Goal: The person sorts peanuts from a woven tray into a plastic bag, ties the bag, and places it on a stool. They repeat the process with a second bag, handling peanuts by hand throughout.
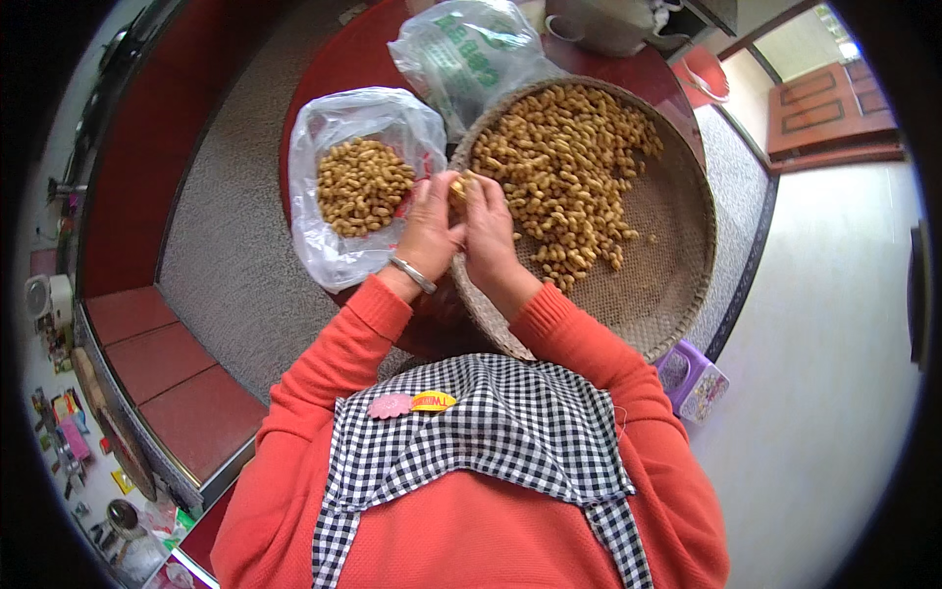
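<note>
My left hand [429, 230], with a silver bracelet at the wrist, meets my right hand [487, 230] over the near rim of a round woven bamboo tray. Between the fingers of both hands is a small bunch of unshelled peanuts [459, 189], partly hidden by the fingers. To the left, an open clear plastic bag [313, 243] holds a heap of peanuts [362, 188]. The bamboo tray [655, 287] on the right carries a larger pile of peanuts [570, 162], spread mostly over its far and left parts.
Bag and tray rest on a round red table [309, 81]. Behind them lie a plastic bag with green print [471, 59] and a metal pot [600, 26]. A purple stool [688, 383] stands below the tray's right edge, and a red bucket [703, 77] is beyond the table.
</note>
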### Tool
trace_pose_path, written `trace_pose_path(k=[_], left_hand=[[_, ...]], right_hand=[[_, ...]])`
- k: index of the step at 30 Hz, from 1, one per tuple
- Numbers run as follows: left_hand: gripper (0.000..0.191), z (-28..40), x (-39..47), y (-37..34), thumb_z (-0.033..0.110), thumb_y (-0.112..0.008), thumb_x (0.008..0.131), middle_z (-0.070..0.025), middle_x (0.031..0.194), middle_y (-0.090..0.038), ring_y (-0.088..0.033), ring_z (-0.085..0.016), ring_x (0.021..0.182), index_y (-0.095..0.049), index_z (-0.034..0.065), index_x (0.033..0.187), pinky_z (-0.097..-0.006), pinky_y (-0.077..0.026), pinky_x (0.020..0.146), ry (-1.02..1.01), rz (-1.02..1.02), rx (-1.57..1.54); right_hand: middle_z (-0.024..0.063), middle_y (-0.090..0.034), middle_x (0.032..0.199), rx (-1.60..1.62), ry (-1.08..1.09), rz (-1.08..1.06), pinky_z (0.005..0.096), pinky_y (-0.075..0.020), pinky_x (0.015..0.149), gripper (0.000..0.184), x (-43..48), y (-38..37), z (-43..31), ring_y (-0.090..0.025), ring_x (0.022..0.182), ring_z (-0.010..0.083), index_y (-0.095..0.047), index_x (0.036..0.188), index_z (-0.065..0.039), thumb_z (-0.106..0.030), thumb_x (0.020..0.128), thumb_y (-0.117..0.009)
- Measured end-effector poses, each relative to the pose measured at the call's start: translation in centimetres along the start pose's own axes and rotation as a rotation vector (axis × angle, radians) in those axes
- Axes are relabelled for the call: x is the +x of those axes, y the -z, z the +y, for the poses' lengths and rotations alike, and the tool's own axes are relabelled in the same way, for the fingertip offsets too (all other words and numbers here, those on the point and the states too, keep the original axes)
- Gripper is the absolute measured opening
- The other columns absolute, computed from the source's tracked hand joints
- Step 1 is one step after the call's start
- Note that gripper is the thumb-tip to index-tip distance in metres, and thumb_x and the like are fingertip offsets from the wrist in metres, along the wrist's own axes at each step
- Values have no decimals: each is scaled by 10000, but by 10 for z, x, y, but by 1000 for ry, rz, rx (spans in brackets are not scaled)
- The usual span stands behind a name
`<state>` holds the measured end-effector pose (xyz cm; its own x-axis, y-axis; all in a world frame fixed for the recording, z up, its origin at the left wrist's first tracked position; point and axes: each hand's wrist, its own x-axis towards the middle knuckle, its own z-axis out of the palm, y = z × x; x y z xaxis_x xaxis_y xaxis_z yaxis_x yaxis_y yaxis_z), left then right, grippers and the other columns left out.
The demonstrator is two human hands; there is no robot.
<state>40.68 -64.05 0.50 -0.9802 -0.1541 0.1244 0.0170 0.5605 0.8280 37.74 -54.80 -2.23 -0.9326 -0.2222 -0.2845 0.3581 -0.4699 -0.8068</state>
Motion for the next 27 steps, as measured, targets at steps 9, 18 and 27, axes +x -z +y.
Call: trace_pose_path(k=[9, 18, 27], left_hand=[[650, -41, -5, 67, 30, -695, 764, -182, 1255, -461, -515, -351, 1106, -426, 99, 1352, -395, -436, 974, 69, 190, 450], [273, -12, -33, -18, 99, -668, 777, -158, 959, -541, -564, -352, 929, -543, 47, 1015, -414, -486, 785, -226, -246, 121], [427, 4, -82, -109, 64, -696, 745, -170, 1049, -483, -582, -378, 918, -451, 75, 1095, -456, -508, 743, -165, -902, 407]], right_hand=[[140, -441, 1359, -186, -385, -335, 392, -488, 878, 558, 37, -57, 12, -483, 1174, 254, -280, 1451, -106, -422, 1003, -385], [219, -625, 950, -1187, 144, 333, 416, -498, 709, 304, -70, 159, -14, -624, 797, 334, -537, 1098, 22, -222, 920, -565], [185, -626, 792, -788, -394, 633, 369, -523, 576, 386, -125, 198, 18, -645, 647, 251, -429, 1126, 30, -202, 881, -617]])
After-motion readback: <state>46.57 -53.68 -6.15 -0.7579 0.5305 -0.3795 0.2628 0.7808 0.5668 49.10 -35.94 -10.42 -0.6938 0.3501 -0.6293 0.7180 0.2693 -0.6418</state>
